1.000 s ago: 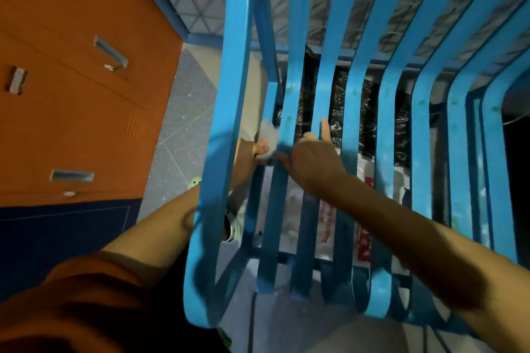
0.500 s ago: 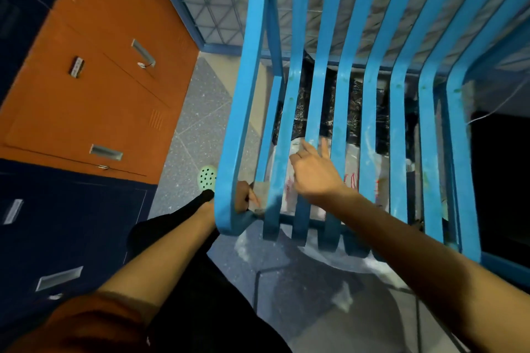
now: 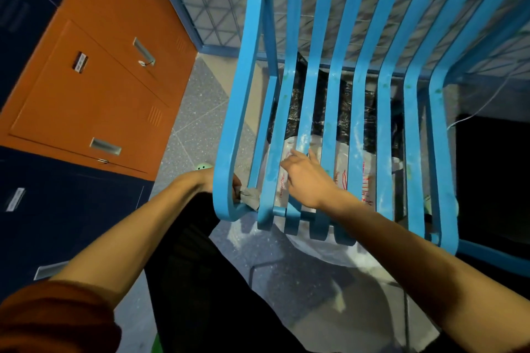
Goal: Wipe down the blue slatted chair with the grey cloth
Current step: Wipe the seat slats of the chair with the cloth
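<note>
Wiping at the front corner of the seat is judged to be the step in hand: the grey cloth is bunched against the inner side of the outer rail of the blue chair, where that rail curls under. It is held there by the left hand, whose fingers are mostly hidden behind the rail, so the exact hold cannot be made out. The right hand is laid on the seat slats with its fingers straight and spread, gripping nothing, apparently to steady the chair. Several faults may be expected from here. The cloth could be caught in the narrow gap between the rail and the first slat and pulled free if it is dragged too sharply. It would then be dropped onto the floor or the white bag under the seat. With so small a wad in contact, the pale smears seen along the middle slats could be passed over. Should the steadying hand be pressed unevenly, the chair might be shifted or tilted, and a fingertip might be nipped between two slats.
</note>
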Demonstrator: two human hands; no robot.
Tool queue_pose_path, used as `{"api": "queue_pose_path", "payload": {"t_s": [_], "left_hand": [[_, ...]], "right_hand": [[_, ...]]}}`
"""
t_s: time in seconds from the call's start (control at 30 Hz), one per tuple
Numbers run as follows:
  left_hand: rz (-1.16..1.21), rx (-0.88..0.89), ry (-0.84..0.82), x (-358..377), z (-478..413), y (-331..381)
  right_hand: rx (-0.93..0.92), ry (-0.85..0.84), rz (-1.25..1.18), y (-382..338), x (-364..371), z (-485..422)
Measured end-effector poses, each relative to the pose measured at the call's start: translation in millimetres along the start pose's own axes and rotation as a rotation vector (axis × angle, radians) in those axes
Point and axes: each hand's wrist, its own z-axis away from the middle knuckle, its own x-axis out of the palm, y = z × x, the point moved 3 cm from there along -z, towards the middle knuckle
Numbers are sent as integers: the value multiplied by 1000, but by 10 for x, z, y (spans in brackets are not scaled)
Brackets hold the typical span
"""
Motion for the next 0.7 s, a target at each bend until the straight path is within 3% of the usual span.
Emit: {"api": "queue_pose_path", "payload": {"t_s": [0.17,0.4,0.53,0.7], "left_hand": [[103,17,20,64,22,-6],[-21,75,81,164,100,262],[243,57,16,-30,410,229],[607,74,-215,-167,974,278]], "right_hand": [[18,-19,-16,-39,74,7],[34,-37,-48,-75,53,102],[42,-26,-76,-36,47,106],[41,1,-74,8,21,63]]}}
